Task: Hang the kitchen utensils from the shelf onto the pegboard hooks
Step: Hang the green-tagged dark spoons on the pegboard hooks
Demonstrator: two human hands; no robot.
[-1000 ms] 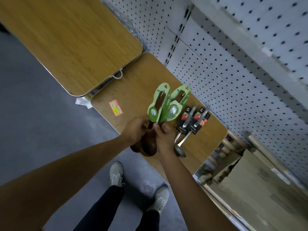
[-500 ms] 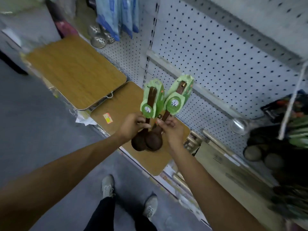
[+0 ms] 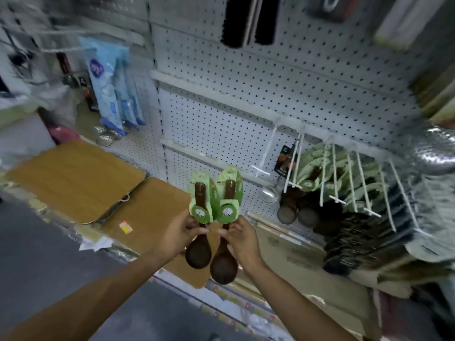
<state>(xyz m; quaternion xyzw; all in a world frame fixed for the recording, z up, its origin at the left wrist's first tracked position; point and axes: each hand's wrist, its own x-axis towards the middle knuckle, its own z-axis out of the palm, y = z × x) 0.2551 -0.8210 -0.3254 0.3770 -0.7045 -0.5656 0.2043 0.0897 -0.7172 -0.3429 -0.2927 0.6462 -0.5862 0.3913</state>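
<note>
I hold two dark wooden spoons with green card sleeves upright in front of the white pegboard (image 3: 246,94). My left hand (image 3: 176,236) pinches the handle of the left spoon (image 3: 199,247). My right hand (image 3: 242,239) pinches the handle of the right spoon (image 3: 222,264). Both bowls point down, the cards point up. To the right, white pegboard hooks (image 3: 327,183) stick out from the board. Several more green-carded wooden spoons (image 3: 307,178) hang on them. One bare hook (image 3: 264,156) is left of those.
A steel ladle (image 3: 269,193) hangs beside the bare hook. Wood-topped shelf boards (image 3: 81,178) lie at the lower left, with blue packets (image 3: 108,82) hanging above. Dark packaged utensils (image 3: 364,232) fill the lower right. Brushes (image 3: 246,18) hang at the top.
Both hands lifted the two spoons off the shelf and carried them up and to the right. The view swung up to the pegboard and its hooks.
</note>
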